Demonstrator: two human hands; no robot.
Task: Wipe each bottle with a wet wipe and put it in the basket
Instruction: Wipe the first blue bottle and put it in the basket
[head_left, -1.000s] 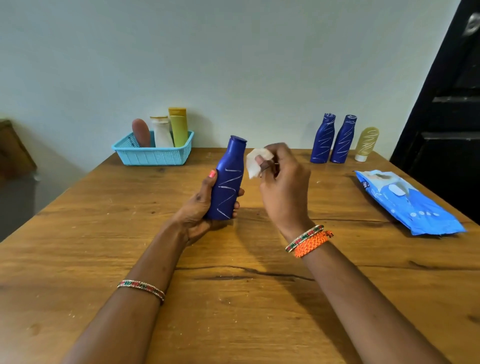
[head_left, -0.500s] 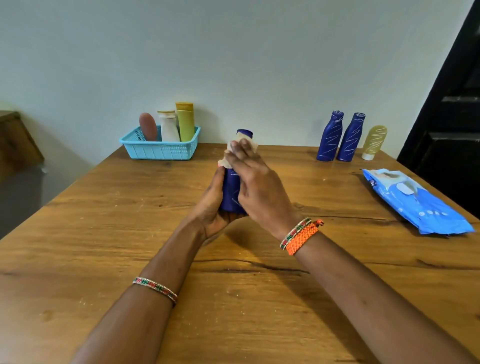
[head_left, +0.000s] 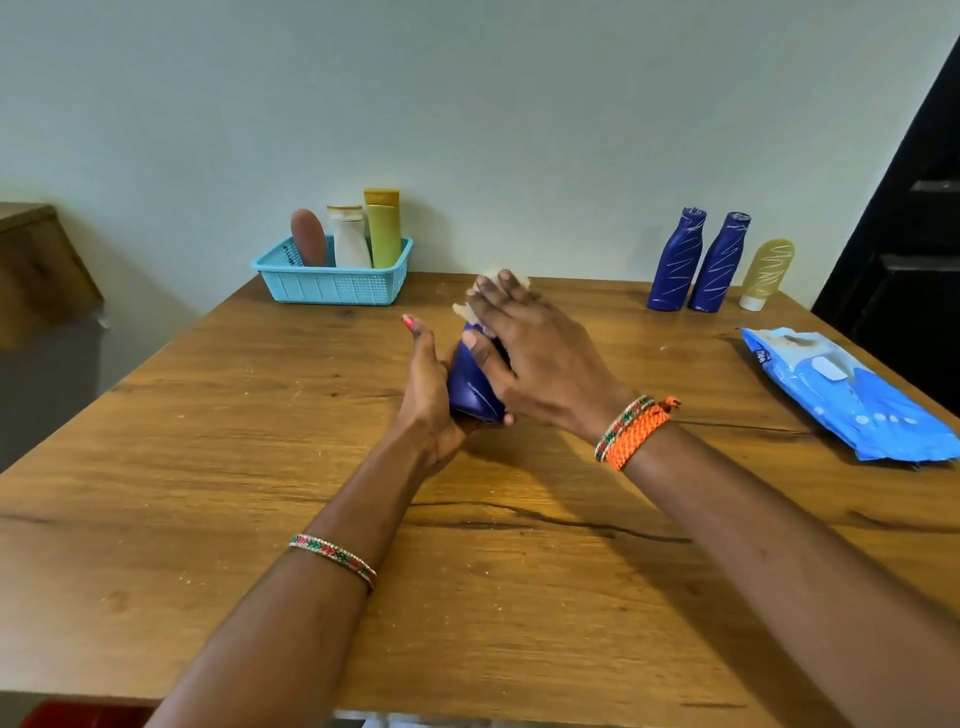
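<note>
My left hand (head_left: 428, 395) grips the lower part of a dark blue bottle (head_left: 470, 387) tilted away from me over the middle of the table. My right hand (head_left: 530, 353) lies flat over the bottle's upper part and presses a white wet wipe (head_left: 493, 291) against it; the bottle's neck and cap are hidden. A turquoise basket (head_left: 332, 283) at the back left holds a brown bottle, a white bottle and a yellow-green tube. At the back right stand two more dark blue bottles (head_left: 675, 260) (head_left: 719, 262) and a pale yellow bottle (head_left: 766, 273) resting on its cap.
A blue wet wipe pack (head_left: 852, 395) lies near the table's right edge. The wooden table (head_left: 260, 467) meets a pale wall at the back. A brown piece of furniture (head_left: 36, 270) stands at the left and a dark door (head_left: 914, 208) at the right.
My right hand went from holding the wipe beside the upright bottle to covering its upper part with the wipe. The bottle has tilted away from me.
</note>
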